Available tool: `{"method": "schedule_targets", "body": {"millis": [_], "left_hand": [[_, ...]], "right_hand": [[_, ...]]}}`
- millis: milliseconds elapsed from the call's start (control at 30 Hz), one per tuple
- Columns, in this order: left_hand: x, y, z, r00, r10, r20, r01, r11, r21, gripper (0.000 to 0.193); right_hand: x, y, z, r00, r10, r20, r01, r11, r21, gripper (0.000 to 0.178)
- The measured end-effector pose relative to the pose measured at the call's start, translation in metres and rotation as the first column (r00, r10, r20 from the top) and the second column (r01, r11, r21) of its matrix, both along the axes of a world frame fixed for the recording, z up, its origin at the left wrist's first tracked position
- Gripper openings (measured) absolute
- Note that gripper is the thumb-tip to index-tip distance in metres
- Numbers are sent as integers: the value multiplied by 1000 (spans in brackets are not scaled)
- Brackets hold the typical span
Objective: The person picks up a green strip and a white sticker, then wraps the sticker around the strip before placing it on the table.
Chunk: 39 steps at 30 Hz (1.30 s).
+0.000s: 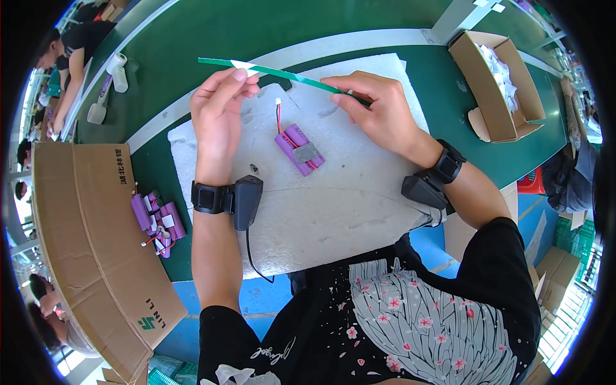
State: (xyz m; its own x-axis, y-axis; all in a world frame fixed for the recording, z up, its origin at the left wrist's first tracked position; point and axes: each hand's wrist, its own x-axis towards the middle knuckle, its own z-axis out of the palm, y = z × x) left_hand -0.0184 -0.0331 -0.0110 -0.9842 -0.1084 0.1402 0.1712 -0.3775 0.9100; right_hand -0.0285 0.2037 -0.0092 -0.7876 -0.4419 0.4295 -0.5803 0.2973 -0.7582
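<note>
A long, narrow green strip [282, 72] is stretched between my two hands above the far part of a pale foam sheet [321, 212]. My left hand [221, 106] pinches it near its left end, where a small white piece [244, 66] shows at the fingertips. Closed on the strip's right part, my right hand [378, 109] has thumb and forefinger pressed together. Below and between the hands lies a purple battery pack [294, 142] on the foam. It bears a grey patch [306, 153], and its red and black wires end in a white connector [278, 101].
More purple battery packs [157, 221] lie at the left beside a large cardboard sheet [96, 237]. An open carton [500, 90] with white contents stands at the far right. A white bottle [119, 77] is on the green table [359, 16] near another person [74, 58].
</note>
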Motion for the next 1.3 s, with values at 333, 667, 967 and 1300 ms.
{"method": "schedule_targets", "body": {"millis": [333,667,967,1300], "left_hand": [[-2,-13,5,998,45,-35,-44,999,29,15],[-3,-16,4,992,120,-28,-117,989,91,14],[-3,-16,2,990,141,-21,-138,983,122,15],[0,2,0,997,76,17,-76,997,34,15]], "right_hand": [[0,-1,-3,999,2,33,-1,1000,-27,21],[-1,0,-2,998,-24,52,23,1000,7,20],[-1,0,-2,999,-12,32,11,1000,17,20],[0,0,-1,1000,7,18,-7,1000,4,20]]}}
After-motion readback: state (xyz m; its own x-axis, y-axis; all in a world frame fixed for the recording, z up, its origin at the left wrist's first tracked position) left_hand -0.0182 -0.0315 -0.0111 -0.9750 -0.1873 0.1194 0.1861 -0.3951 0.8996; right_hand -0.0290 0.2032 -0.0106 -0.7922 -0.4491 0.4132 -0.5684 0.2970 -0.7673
